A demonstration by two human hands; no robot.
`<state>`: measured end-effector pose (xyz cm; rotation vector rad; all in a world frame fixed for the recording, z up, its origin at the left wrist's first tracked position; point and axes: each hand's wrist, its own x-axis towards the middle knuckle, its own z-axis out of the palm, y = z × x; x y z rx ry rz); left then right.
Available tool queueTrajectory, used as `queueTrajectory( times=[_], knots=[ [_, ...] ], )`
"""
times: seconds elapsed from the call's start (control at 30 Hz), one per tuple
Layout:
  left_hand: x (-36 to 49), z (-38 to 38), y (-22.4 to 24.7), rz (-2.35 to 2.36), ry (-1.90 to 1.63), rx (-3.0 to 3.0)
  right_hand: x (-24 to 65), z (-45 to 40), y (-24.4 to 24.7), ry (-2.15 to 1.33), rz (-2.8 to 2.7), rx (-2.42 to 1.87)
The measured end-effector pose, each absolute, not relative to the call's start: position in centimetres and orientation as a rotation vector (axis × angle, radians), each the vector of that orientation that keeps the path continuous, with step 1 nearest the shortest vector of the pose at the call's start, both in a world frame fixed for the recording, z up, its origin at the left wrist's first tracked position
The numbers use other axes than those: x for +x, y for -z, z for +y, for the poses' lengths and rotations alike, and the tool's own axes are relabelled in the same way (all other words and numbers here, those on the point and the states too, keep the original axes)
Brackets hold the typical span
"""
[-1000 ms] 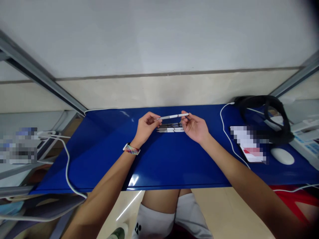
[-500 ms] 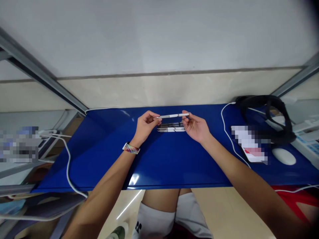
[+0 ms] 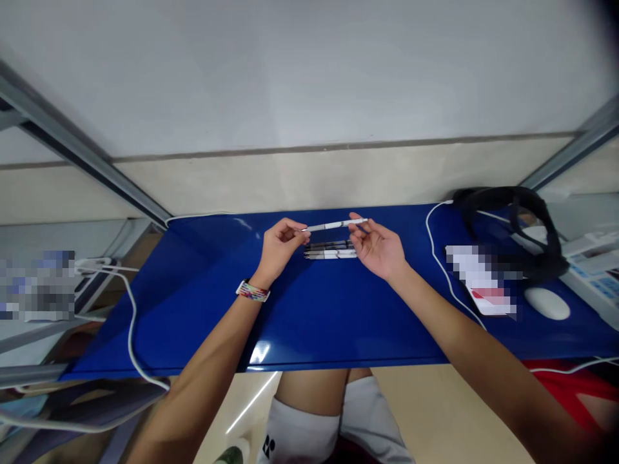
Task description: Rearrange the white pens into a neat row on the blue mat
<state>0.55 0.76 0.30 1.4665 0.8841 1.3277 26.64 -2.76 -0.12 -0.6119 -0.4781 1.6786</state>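
Note:
A slim white pen [image 3: 333, 225] with a grey grip section is held up above the blue desk [image 3: 309, 322], its right end a little higher than its left. My left hand [image 3: 283, 248] pinches the tip end between thumb and fingers; a colourful band circles that wrist. At the other end, my right hand [image 3: 382, 248] has the pen between thumb and index finger, the remaining fingers loosely curled. Just below the raised pen, several white and dark pens [image 3: 329, 254] lie side by side on the desk, tips to the left. My right hand covers their right ends.
To the right lie a phone [image 3: 483, 283] with a blurred screen, a white computer mouse [image 3: 546, 303] and a black strap-like headset [image 3: 546, 225]. A white cable [image 3: 438, 254] runs beside the phone. Another cable [image 3: 131, 322] hangs over the left edge. A wall rises behind the desk.
The raised pen has tilted slightly, its left end lower. My right fingers have loosened and spread a little around its end. The pens on the desk lie as before.

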Motion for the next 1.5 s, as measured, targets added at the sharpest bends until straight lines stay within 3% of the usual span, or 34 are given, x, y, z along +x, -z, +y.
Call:
queueTrajectory(
  times=[1.37, 1.5],
  knots=[
    [0.7, 0.8, 0.0, 0.904, -1.287, 1.451, 26.3, -3.2, -0.6, -1.571, -0.596, -0.728],
    [0.4, 1.1, 0.3, 0.929, -1.288, 1.48, 26.2, -3.2, -0.7, -1.372, -0.811, -0.816]
  ],
)
